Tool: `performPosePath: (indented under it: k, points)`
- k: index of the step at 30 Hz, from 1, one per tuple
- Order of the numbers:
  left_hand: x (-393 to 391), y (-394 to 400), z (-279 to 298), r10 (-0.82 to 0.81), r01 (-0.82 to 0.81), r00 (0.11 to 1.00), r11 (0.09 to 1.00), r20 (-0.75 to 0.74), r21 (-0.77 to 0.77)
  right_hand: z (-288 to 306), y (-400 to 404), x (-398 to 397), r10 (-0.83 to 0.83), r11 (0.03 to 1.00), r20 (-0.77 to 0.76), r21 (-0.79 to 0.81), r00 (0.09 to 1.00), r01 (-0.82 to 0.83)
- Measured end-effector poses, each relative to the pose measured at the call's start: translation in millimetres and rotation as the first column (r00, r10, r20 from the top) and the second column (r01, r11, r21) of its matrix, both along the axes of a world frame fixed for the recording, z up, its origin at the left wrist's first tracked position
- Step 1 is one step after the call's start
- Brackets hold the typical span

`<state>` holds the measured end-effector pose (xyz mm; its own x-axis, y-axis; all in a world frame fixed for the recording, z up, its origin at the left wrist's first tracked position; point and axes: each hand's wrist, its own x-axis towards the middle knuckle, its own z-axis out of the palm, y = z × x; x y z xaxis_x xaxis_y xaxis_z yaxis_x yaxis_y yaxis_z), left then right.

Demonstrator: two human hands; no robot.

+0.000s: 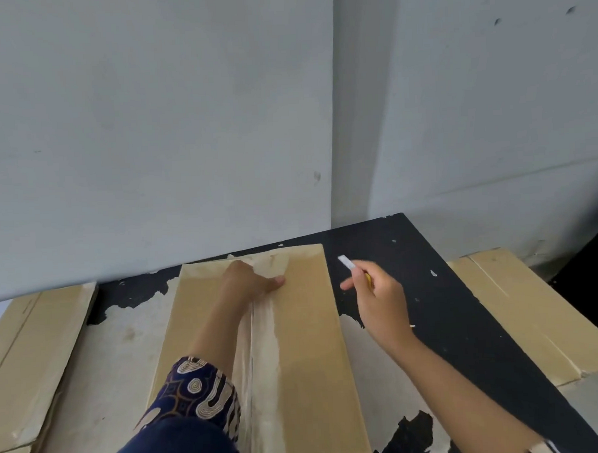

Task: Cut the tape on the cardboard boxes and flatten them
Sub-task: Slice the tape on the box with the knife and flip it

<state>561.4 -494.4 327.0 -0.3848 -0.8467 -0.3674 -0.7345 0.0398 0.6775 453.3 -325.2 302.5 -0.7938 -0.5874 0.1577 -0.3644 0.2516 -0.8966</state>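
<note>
1. Box (295, 329) lies mid-table; I press it with my flat left hand (248, 280), seam apparently slit.
2. Right hand (379, 291) beside the box grips the knife (347, 262).
3. Flattening remains, I judge.

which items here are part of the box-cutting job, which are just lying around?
In the job:
- centre cardboard box, taped seam facing up
- tape along that seam
- cutter in the right hand
- left hand pressing the box's far end

Lying about:
- cardboard at left
- cardboard at right
- worn black table
</note>
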Motion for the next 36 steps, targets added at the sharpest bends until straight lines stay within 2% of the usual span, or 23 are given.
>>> performPosePath:
  k: [3, 8, 13, 18, 21, 24, 27, 32, 36]
  points:
    - [0.2, 7.0, -2.1, -0.070, 0.070, 0.997, 0.997, -0.025, -0.013, 6.4, -25.6, -13.2, 0.086, 0.995, -0.060, 0.055, 0.995, -0.082]
    - [0.1, 22.1, -1.5, -0.234, 0.234, 0.972, 0.972, -0.012, 0.020, 9.1, -47.2, -27.2, 0.169, 0.978, -0.043, 0.131, 0.985, -0.162]
    - [-5.1, 25.3, 4.2, -0.368, 0.366, 0.929, 0.929, 0.049, 0.046, 3.9, -33.1, -26.8, 0.129, 0.962, -0.054, 0.249, 0.990, -0.112]
    - [-4.1, 29.2, 6.3, -0.416, 0.414, 0.908, 0.909, 0.045, 0.050, -6.7, 0.1, 2.2, 0.016, 0.981, 0.001, 0.196, 1.000, -0.016]
    - [-0.4, 43.4, 3.7, -0.382, 0.390, 0.918, 0.917, 0.101, -0.076, -9.6, 10.3, 15.9, 0.043, 0.988, 0.094, 0.143, 0.995, -0.056]
    - [3.7, 59.6, -2.1, -0.344, 0.413, 0.896, 0.878, 0.281, -0.240, -11.6, 16.1, 25.8, 0.060, 0.994, 0.199, 0.081, 0.978, -0.077]
    - [9.9, 68.6, -8.7, -0.348, 0.419, 0.896, 0.869, 0.276, -0.263, -10.9, 16.0, 28.2, 0.062, 0.998, 0.338, -0.021, 0.939, -0.059]
    - [16.0, 72.2, -12.4, -0.329, 0.371, 0.924, 0.894, 0.196, -0.251, -13.3, 2.8, 29.7, 0.141, 0.985, 0.182, 0.075, 0.973, -0.156]
    - [17.9, 71.5, -12.0, -0.326, 0.353, 0.934, 0.905, 0.145, -0.238, -14.8, 3.8, 28.1, 0.164, 0.974, 0.073, 0.147, 0.984, -0.173]
